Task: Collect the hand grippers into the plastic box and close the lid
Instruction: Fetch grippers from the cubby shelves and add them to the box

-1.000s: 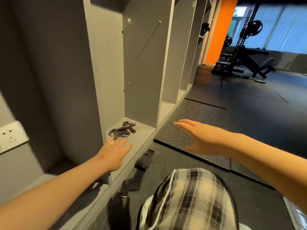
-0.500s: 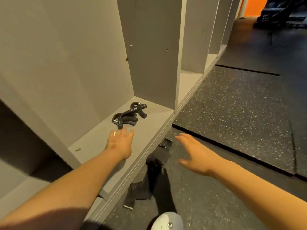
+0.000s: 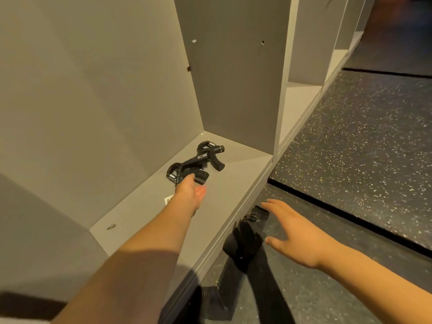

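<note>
Two black hand grippers lie on the floor of a grey cabinet compartment (image 3: 233, 190), one near (image 3: 184, 174) and one farther back (image 3: 208, 155), overlapping. My left hand (image 3: 190, 192) reaches into the compartment and its fingertips touch the near hand gripper; the fingers are not closed around it. My right hand (image 3: 294, 239) hovers open above the dark floor, outside the cabinet, holding nothing. No plastic box is in view.
A black strap or wrap (image 3: 243, 249) lies on the speckled rubber floor (image 3: 362, 141) against the cabinet's front edge. More open compartments (image 3: 301, 94) continue to the right. A small white label (image 3: 168, 199) lies on the shelf by my left wrist.
My left hand has moved forward from short of the hand grippers to touching the near one. The view has tilted down and closer; my right hand has lowered toward the floor.
</note>
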